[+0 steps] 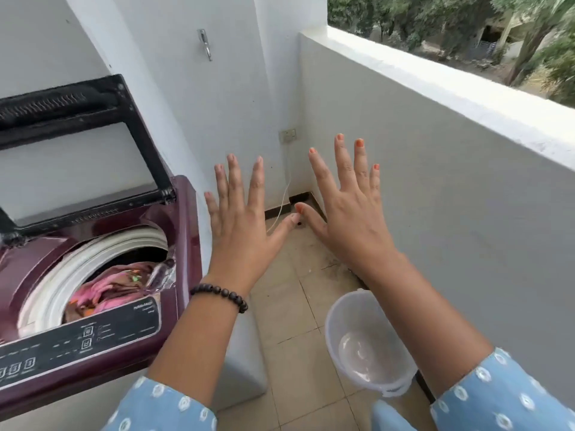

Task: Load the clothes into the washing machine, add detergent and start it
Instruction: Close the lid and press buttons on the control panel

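A maroon top-load washing machine [183, 244] stands at the left with its black-framed lid [77, 135] raised. Pink and brown clothes [109, 290] lie in the white drum. The black control panel [77, 340] runs along the machine's front edge. My left hand [242, 222] and my right hand [348, 206] are held out flat in the air to the right of the machine, palms down, fingers spread, holding nothing. The two thumb tips nearly touch. A clear plastic container [367, 340] with a little white residue stands on the floor below my right forearm.
A white balcony parapet [435, 181] closes the right side, with trees beyond it. A wall socket [287, 135] with a white cable [284, 197] sits in the far corner. A metal hook [205, 43] hangs on the wall. The floor is beige tile [295, 321].
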